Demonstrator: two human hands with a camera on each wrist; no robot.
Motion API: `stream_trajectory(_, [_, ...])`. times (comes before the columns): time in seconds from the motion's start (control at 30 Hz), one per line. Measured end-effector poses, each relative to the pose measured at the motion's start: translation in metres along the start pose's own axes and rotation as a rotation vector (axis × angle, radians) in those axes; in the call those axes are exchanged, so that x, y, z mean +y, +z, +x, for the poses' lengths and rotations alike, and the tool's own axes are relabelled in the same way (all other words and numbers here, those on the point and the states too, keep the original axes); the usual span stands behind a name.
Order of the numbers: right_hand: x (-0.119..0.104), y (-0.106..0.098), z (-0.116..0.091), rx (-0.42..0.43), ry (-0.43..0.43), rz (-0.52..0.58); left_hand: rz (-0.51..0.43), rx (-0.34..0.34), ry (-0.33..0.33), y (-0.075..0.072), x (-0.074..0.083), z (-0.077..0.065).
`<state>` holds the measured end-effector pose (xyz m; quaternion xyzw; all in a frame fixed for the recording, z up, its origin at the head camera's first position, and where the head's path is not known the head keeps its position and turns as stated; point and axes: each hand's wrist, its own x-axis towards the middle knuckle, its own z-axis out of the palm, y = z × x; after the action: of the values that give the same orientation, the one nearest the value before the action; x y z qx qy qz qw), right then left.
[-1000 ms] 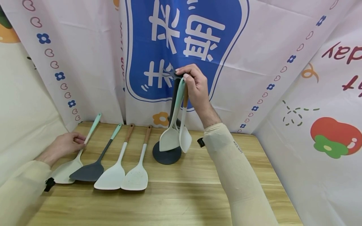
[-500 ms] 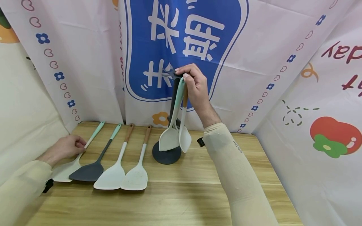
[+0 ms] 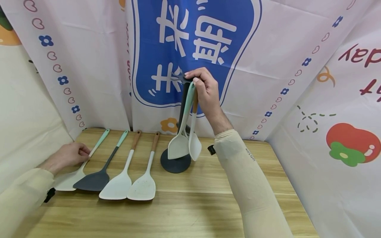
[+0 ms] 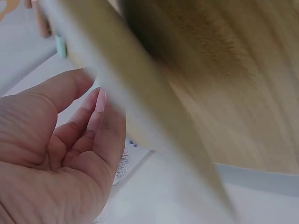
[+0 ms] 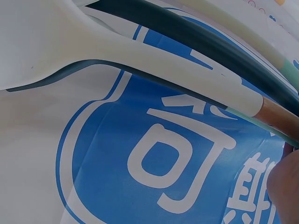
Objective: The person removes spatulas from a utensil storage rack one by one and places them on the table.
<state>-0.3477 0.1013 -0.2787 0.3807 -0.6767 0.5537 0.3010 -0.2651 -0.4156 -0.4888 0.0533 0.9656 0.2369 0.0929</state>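
My left hand [image 3: 69,154] pinches the neck of a cream spatula with a mint handle [image 3: 101,138], the leftmost in a row on the table. In the left wrist view the blurred spatula [image 4: 140,93] runs past the thumb and fingertips. My right hand [image 3: 207,91] grips the top of a dark utensil stand [image 3: 175,167], its thumb by the hanging handles. From the stand hang a cream turner with a mint handle [image 3: 178,147] and a white utensil with a wooden handle [image 3: 194,147]. Other hanging utensils are partly hidden behind them.
Beside the left hand's spatula lie a dark grey spatula with a mint handle [image 3: 92,181] and two white spatulas with wooden handles, one left [image 3: 116,187] and one right [image 3: 143,188]. A printed cloth [image 3: 253,82] hangs behind the wooden table [image 3: 190,211].
The leftmost spatula's handle end has come slightly down and to the right, with my left hand still on it. My right hand and the stand have stayed in place.
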Motion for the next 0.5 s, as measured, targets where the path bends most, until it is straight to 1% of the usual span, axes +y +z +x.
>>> stream_trajectory(0.13, [0.0,0.0,0.0,-0.002,0.001,0.002,0.013,0.038,0.021,-0.006,0.004,-0.001])
stream_trajectory(0.23, [0.0,0.0,0.0,-0.002,0.002,0.002,0.015,0.066,0.037,-0.013,0.011,-0.001])
stream_trajectory(0.33, [0.001,0.0,0.0,-0.002,0.001,0.004,0.007,0.093,0.051,-0.02,0.022,0.001])
stream_trajectory(0.5, [0.001,0.0,0.0,-0.002,-0.008,0.005,-0.011,0.144,0.07,-0.034,0.046,-0.002])
